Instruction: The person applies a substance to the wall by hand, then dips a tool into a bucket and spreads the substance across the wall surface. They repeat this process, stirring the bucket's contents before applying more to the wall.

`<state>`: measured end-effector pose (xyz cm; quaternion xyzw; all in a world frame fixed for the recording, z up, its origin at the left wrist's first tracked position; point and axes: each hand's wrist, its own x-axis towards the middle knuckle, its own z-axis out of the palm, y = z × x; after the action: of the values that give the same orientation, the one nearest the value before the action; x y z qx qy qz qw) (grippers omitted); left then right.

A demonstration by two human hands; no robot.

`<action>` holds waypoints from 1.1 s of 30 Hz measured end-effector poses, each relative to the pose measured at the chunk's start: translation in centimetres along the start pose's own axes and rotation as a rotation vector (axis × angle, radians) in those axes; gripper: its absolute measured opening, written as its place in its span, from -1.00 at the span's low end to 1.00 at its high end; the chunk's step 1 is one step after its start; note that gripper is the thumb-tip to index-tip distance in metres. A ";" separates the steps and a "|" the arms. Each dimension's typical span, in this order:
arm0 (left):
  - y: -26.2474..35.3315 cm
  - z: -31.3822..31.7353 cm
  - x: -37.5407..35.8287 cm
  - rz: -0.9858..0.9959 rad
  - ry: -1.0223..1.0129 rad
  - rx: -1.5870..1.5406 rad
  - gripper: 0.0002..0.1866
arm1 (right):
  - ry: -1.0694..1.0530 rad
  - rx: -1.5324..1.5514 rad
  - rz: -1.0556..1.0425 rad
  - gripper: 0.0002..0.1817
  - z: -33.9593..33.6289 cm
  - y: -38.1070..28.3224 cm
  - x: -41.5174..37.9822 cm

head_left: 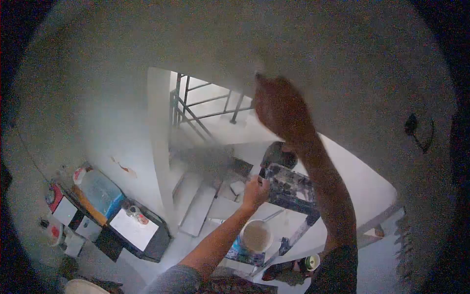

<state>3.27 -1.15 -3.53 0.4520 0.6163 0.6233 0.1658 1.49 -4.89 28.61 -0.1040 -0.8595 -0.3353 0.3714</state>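
My right hand (281, 105) is raised with closed fingers close to the grey plastered surface (205, 39) overhead. A small pale tip shows at its fingers; what it holds, if anything, is too blurred to name. Lower down, my left hand (256, 192) is closed around a short dark piece, perhaps a handle, that I cannot make out. Beside that hand is a dark, paint-spattered platform (291, 183). Below it stands a white bucket (257, 235) with beige material inside.
A stairwell with a dark metal railing (210, 104) lies behind the hands, above white steps (196, 203). At lower left are a white sheet (134, 228), a clear blue-tinted container (100, 188) and boxes. An open can (312, 262) stands at lower right. Wires (420, 132) hang from the right surface.
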 end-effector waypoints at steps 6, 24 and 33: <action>-2.9 1.7 -0.1 0.156 0.012 0.216 -0.70 | -0.524 -0.083 -0.278 -0.43 1.5 -4.7 -4.2; -3.1 1.2 0.4 0.204 0.031 0.110 -0.72 | -0.214 -0.176 -0.266 -0.68 0.5 -3.2 -4.1; -7.1 3.2 1.3 0.441 0.161 0.177 -0.69 | -0.264 -0.003 -0.213 -0.66 -0.9 -5.5 -2.6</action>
<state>2.59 3.14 -10.12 0.5372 0.5659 0.6221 -0.0642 1.48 -9.43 24.42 -0.0558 -0.9066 -0.3574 0.2176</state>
